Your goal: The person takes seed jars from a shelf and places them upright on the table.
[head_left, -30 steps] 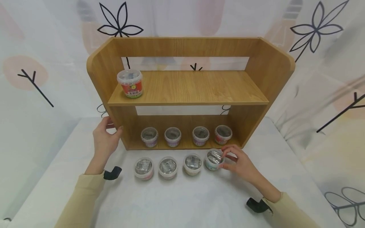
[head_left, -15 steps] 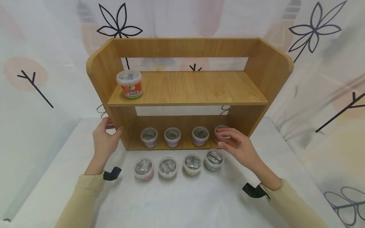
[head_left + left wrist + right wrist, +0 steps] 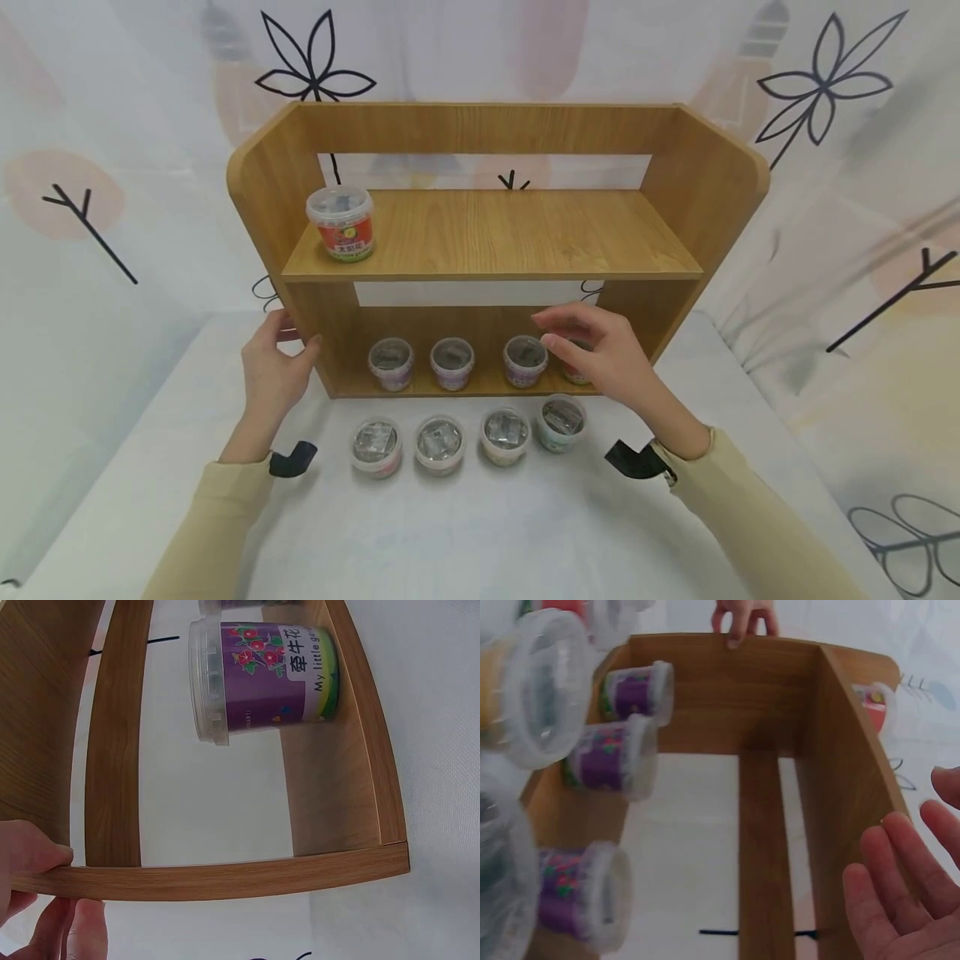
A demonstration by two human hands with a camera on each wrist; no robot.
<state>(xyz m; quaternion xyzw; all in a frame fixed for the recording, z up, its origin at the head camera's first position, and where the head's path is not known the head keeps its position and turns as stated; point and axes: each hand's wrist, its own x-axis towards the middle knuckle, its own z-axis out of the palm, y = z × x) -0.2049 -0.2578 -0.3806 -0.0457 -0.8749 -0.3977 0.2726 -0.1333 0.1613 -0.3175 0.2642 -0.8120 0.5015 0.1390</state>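
My left hand [image 3: 276,367] grips the left side panel of a two-tier wooden shelf [image 3: 495,237]. In the left wrist view the thumb lies on one face of that panel and the fingers on the other. My right hand [image 3: 600,350], fingers apart and holding nothing, hovers before the right end of the lower tier. It partly covers a red-labelled tub [image 3: 576,377]. Left of it on that tier stand purple-labelled lidded tubs, the closest one [image 3: 525,360] right by the fingertips. A flower print and Chinese characters mark a purple tub [image 3: 270,679] in the left wrist view.
On the upper tier at left stands a bigger clear-lidded tub [image 3: 341,223] with a red label. Several lidded tubs line the white table [image 3: 450,550] before the shelf, among them a blue-green one [image 3: 561,423] at the right end. Patterned cloth hangs behind.
My right hand has left the rightmost tub on the table and moved up and left, past the red-labelled tub, to the lower tier. The left hand has kept its hold.
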